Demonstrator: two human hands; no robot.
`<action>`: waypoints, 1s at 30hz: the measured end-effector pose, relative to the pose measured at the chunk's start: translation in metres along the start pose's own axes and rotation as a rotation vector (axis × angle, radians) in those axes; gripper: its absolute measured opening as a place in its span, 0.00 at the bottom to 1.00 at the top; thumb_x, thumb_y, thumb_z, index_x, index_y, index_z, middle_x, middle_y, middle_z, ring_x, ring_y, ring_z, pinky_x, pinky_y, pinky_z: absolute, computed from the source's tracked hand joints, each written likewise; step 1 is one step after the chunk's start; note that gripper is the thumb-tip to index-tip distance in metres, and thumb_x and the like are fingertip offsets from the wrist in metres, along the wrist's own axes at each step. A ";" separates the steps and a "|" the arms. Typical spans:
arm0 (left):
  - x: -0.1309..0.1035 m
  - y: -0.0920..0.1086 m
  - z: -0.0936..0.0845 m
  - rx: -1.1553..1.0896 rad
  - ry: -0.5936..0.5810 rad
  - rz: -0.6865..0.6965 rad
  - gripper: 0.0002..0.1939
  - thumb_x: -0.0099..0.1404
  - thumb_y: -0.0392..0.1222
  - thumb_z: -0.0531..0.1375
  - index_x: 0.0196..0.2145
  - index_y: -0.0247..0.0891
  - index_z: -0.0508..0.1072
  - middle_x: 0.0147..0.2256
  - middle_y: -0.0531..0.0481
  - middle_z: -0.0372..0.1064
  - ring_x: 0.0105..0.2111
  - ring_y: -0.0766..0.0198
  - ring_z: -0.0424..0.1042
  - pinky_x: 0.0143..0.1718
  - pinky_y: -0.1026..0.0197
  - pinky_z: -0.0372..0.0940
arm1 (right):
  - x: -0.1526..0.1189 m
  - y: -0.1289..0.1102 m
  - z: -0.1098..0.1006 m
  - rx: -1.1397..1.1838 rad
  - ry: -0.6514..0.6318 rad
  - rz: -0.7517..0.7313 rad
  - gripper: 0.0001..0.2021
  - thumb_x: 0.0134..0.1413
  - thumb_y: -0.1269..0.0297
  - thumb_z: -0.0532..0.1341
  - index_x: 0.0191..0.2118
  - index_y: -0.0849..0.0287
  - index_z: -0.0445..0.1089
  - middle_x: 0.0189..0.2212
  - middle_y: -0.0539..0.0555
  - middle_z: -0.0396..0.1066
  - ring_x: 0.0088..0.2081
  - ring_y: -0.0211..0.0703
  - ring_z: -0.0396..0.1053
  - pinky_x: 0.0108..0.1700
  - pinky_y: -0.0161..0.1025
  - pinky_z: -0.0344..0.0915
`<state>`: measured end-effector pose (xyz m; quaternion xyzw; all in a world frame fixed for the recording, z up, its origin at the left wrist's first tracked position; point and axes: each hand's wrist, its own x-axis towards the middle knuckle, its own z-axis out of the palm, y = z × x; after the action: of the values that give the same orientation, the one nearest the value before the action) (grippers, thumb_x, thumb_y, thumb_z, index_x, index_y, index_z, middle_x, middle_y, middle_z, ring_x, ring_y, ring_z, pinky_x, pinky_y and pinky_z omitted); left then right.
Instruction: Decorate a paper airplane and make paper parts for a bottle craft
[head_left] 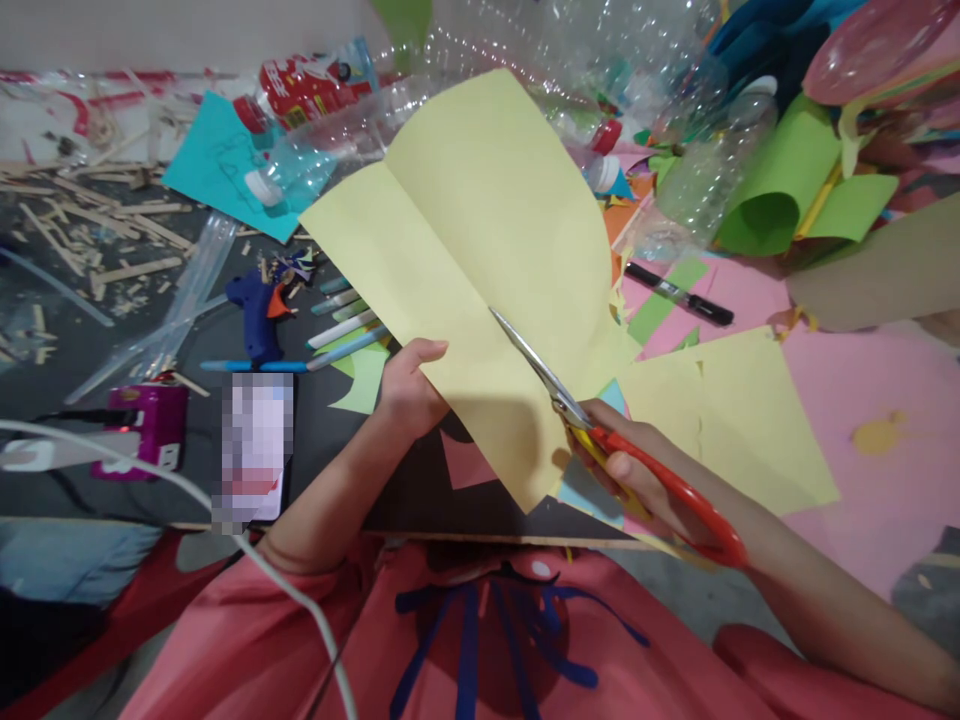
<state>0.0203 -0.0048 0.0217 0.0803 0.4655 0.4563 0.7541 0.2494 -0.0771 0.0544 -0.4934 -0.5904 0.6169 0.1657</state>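
A large sheet of pale yellow paper [517,220] is held up above the dark table, with a crease running down it. My left hand [415,388] grips its lower left edge, thumb on top. In my right hand [637,465] are scissors [675,490] with red and yellow handles, the fingers closed round them. The blades look shut or nearly so, and their tip lies over the paper close to the crease. The lower part of the paper hangs toward the table's front edge, between my hands.
Left of the paper lie a blue glue gun [259,310], pens, a phone [255,440], a purple box [150,430] and wood sticks. A white cable crosses the lower left. Plastic bottles [300,170] stretch along the back. A black marker [679,293] and coloured paper lie right.
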 end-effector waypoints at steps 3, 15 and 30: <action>0.000 0.001 0.000 0.018 -0.016 -0.001 0.29 0.53 0.36 0.52 0.53 0.28 0.69 0.44 0.42 0.78 0.59 0.45 0.69 0.62 0.47 0.63 | 0.001 0.001 0.002 0.053 0.011 0.011 0.39 0.53 0.26 0.49 0.51 0.59 0.63 0.28 0.48 0.60 0.23 0.33 0.55 0.22 0.33 0.53; -0.001 0.002 0.002 -0.045 -0.044 0.004 0.31 0.52 0.35 0.53 0.55 0.28 0.67 0.47 0.41 0.77 0.60 0.46 0.68 0.64 0.48 0.60 | 0.006 0.012 0.003 -0.035 0.016 -0.030 0.36 0.55 0.28 0.49 0.50 0.58 0.63 0.23 0.44 0.55 0.23 0.34 0.55 0.24 0.34 0.56; 0.003 0.005 0.001 -0.111 0.033 -0.059 0.21 0.60 0.38 0.53 0.50 0.29 0.70 0.42 0.40 0.79 0.59 0.49 0.69 0.62 0.53 0.64 | -0.022 0.006 -0.017 0.071 -0.126 0.059 0.35 0.51 0.26 0.51 0.46 0.55 0.63 0.24 0.45 0.55 0.22 0.34 0.48 0.22 0.36 0.47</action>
<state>0.0187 0.0003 0.0229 0.0172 0.4541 0.4603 0.7626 0.2750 -0.0863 0.0609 -0.4645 -0.5628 0.6717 0.1275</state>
